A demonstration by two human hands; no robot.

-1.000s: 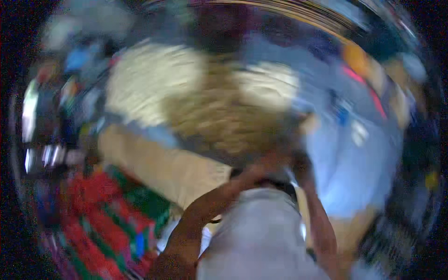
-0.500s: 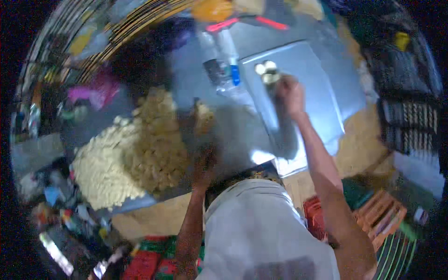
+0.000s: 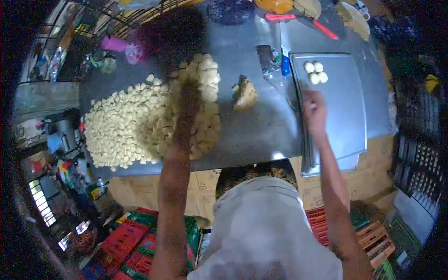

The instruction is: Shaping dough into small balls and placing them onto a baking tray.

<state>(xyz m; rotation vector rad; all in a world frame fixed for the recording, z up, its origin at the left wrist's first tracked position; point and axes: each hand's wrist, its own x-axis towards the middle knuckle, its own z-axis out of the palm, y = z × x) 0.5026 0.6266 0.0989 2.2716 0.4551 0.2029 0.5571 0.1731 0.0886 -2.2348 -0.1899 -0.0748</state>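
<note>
A broad heap of pale, cut dough pieces (image 3: 123,126) covers the left part of the metal table. My left hand (image 3: 190,95) reaches into the far right portion of this heap, dark in shadow, its fingers too dim to make out. Over the left edge of a flat metal tray (image 3: 338,116) is my right hand (image 3: 315,109), its fingers curled closed; whatever may be inside them is hidden. Several round dough balls (image 3: 316,73) sit grouped on the tray's far left part, just beyond that hand. Between the heap and the tray lies a rough dough lump (image 3: 245,94).
A knife with a blue handle (image 3: 285,65) and a clear plastic packet (image 3: 268,60) lie by the tray's far left corner. Red-handled tools (image 3: 325,29) rest farther back. Red and green crates (image 3: 123,240) stand below the table, with a wooden-coloured crate (image 3: 375,242) at right.
My left hand has gone from near the table's front edge out to the dough heap. The right hand has drawn back from the dough balls, and one more ball shows there. The view has shifted.
</note>
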